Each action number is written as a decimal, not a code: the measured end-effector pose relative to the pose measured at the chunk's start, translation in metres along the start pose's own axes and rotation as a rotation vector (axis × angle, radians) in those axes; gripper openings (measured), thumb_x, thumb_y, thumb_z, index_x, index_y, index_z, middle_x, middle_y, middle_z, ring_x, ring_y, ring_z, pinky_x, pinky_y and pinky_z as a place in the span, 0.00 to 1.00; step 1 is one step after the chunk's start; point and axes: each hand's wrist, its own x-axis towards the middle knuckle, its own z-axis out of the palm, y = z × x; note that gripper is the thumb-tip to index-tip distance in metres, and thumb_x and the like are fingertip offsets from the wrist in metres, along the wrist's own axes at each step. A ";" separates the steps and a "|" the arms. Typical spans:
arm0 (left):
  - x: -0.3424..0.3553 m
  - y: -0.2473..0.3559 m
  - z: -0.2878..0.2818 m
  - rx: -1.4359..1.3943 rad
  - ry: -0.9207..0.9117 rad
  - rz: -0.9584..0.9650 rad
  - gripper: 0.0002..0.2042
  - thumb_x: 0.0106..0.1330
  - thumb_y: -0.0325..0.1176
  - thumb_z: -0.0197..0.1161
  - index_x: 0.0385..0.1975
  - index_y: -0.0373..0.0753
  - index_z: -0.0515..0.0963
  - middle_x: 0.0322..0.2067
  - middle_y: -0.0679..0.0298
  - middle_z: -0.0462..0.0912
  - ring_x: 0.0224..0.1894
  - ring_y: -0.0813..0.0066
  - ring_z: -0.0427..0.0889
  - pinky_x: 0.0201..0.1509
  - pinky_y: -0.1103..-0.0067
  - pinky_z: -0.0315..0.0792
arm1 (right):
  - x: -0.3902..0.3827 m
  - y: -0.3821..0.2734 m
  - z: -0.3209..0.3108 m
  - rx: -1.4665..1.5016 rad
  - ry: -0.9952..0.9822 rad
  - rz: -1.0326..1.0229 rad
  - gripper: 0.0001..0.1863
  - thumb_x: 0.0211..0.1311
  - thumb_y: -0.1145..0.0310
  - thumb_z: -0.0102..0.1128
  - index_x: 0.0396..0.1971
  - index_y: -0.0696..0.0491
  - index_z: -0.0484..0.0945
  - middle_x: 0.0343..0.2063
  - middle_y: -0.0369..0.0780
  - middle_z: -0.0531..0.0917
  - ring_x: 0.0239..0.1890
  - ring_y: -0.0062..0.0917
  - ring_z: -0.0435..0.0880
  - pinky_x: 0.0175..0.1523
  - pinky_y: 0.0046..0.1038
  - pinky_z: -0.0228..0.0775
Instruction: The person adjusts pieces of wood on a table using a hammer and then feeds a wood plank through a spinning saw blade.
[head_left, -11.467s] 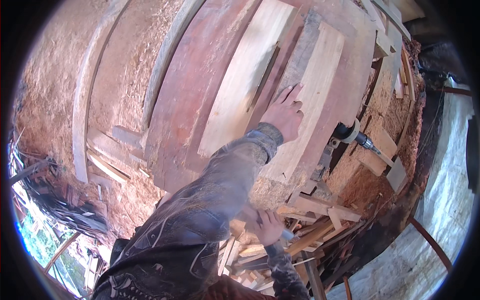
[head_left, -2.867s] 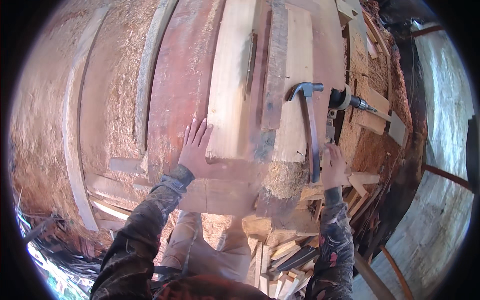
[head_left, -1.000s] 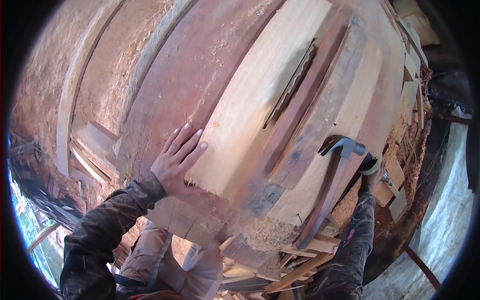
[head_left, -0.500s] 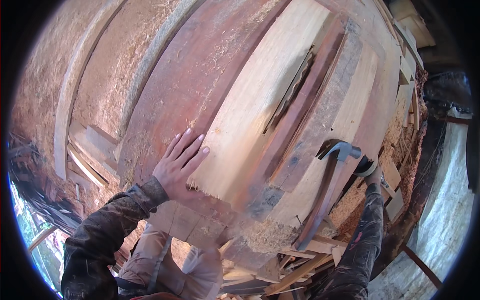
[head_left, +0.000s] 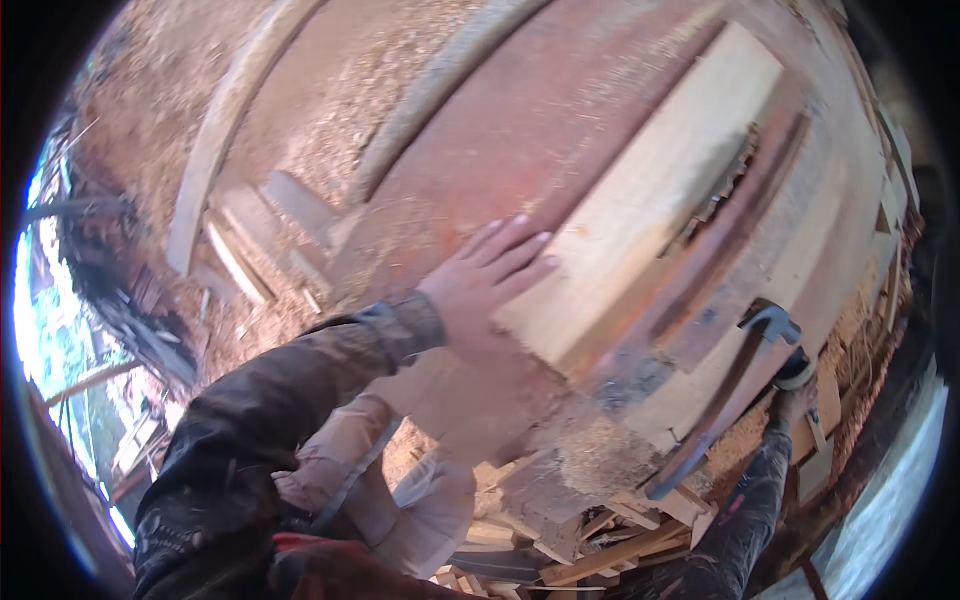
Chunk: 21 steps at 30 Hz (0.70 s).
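Observation:
My left hand [head_left: 490,282] lies flat with its fingers spread, its fingertips at the near left corner of a pale plank [head_left: 640,200]. A ragged dark hollow runs along the plank's right edge. At the right, my right hand [head_left: 790,405] is closed around a dark, round-ended object [head_left: 796,370] with a pale band; its kind is not clear, and most of the fingers are hidden. Just left of that hand, a claw hammer [head_left: 728,385] rests on the wooden work surface, its head pointing away from me. The plank lies on a broad reddish board [head_left: 480,170].
Curved timber lengths [head_left: 235,120] lie on the sawdust-covered ground at the far left. Short wood blocks [head_left: 300,205] sit beside the reddish board. Offcuts [head_left: 620,545] pile up below the near edge. A nail [head_left: 673,436] sticks up near the hammer handle.
The whole view has swung, so the plank, hammer and both hands sit further right in the picture. My left hand remains at the plank's near end; the right still grips the dark object.

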 end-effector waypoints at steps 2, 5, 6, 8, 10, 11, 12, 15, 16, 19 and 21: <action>-0.005 -0.001 -0.004 -0.021 0.023 -0.015 0.52 0.49 0.62 0.70 0.73 0.43 0.58 0.73 0.49 0.56 0.77 0.46 0.48 0.78 0.51 0.44 | -0.014 0.001 -0.009 -0.637 0.014 -0.144 0.32 0.66 0.55 0.57 0.67 0.54 0.67 0.68 0.47 0.66 0.72 0.42 0.60 0.73 0.46 0.54; -0.015 -0.006 -0.009 -0.057 0.073 -0.009 0.52 0.49 0.62 0.71 0.74 0.44 0.57 0.74 0.50 0.56 0.77 0.47 0.48 0.78 0.52 0.44 | -0.042 -0.010 -0.011 -0.626 0.102 -0.020 0.33 0.69 0.55 0.51 0.71 0.50 0.61 0.71 0.47 0.61 0.74 0.43 0.57 0.75 0.49 0.49; -0.008 -0.005 -0.006 -0.093 0.107 0.021 0.52 0.50 0.62 0.71 0.74 0.44 0.57 0.74 0.50 0.55 0.77 0.48 0.48 0.79 0.53 0.43 | -0.055 0.012 -0.021 -0.544 0.185 -0.014 0.33 0.70 0.56 0.50 0.73 0.49 0.59 0.72 0.47 0.60 0.74 0.45 0.56 0.75 0.49 0.49; -0.033 -0.012 -0.005 -0.053 0.039 -0.033 0.52 0.50 0.63 0.69 0.74 0.44 0.56 0.74 0.51 0.55 0.77 0.47 0.47 0.79 0.52 0.43 | -0.134 -0.061 -0.008 -0.346 -0.103 0.211 0.33 0.72 0.57 0.49 0.74 0.48 0.55 0.73 0.49 0.55 0.74 0.48 0.55 0.74 0.49 0.52; -0.032 -0.012 -0.008 -0.084 0.030 -0.007 0.52 0.50 0.63 0.68 0.74 0.44 0.55 0.75 0.52 0.54 0.78 0.48 0.46 0.79 0.52 0.41 | -0.199 -0.079 -0.029 -0.191 -0.082 0.151 0.36 0.68 0.55 0.55 0.72 0.49 0.58 0.72 0.54 0.56 0.74 0.49 0.54 0.73 0.50 0.55; -0.027 -0.011 -0.009 -0.097 0.053 -0.004 0.52 0.50 0.63 0.68 0.74 0.44 0.55 0.75 0.52 0.54 0.78 0.48 0.46 0.79 0.52 0.41 | -0.227 -0.083 -0.039 -0.152 -0.020 0.142 0.37 0.65 0.58 0.60 0.72 0.49 0.59 0.71 0.52 0.59 0.72 0.50 0.57 0.71 0.51 0.56; -0.021 -0.011 -0.006 -0.123 0.079 0.019 0.52 0.50 0.62 0.69 0.75 0.45 0.55 0.75 0.52 0.54 0.78 0.47 0.46 0.79 0.52 0.42 | -0.254 -0.083 -0.046 -0.118 0.044 0.138 0.38 0.62 0.62 0.65 0.71 0.48 0.59 0.69 0.50 0.62 0.71 0.50 0.61 0.70 0.52 0.58; -0.018 -0.010 -0.001 -0.163 0.072 0.031 0.52 0.50 0.60 0.70 0.74 0.45 0.56 0.74 0.52 0.54 0.78 0.47 0.46 0.79 0.53 0.42 | -0.339 -0.108 -0.065 -0.591 -0.208 -0.134 0.36 0.58 0.64 0.66 0.66 0.56 0.66 0.66 0.48 0.67 0.69 0.48 0.64 0.71 0.52 0.57; 0.011 0.001 0.001 -0.176 0.089 0.066 0.51 0.49 0.59 0.70 0.74 0.46 0.56 0.74 0.51 0.54 0.78 0.46 0.45 0.79 0.53 0.42 | -0.355 -0.074 -0.077 -0.882 -0.192 -0.219 0.34 0.58 0.64 0.65 0.64 0.57 0.67 0.64 0.46 0.69 0.68 0.46 0.65 0.71 0.49 0.57; -0.018 -0.010 -0.005 -0.209 0.015 -0.029 0.50 0.50 0.58 0.69 0.73 0.42 0.57 0.74 0.48 0.54 0.78 0.45 0.45 0.79 0.52 0.42 | -0.391 -0.187 -0.097 0.774 -0.025 0.440 0.23 0.67 0.67 0.55 0.61 0.56 0.70 0.57 0.43 0.73 0.65 0.40 0.67 0.70 0.41 0.58; -0.004 0.001 -0.007 -0.155 0.007 -0.014 0.49 0.53 0.60 0.66 0.73 0.40 0.58 0.73 0.47 0.54 0.77 0.44 0.46 0.78 0.51 0.42 | -0.399 -0.209 -0.102 0.594 0.065 0.449 0.22 0.71 0.67 0.53 0.61 0.58 0.69 0.60 0.45 0.71 0.65 0.42 0.66 0.69 0.41 0.58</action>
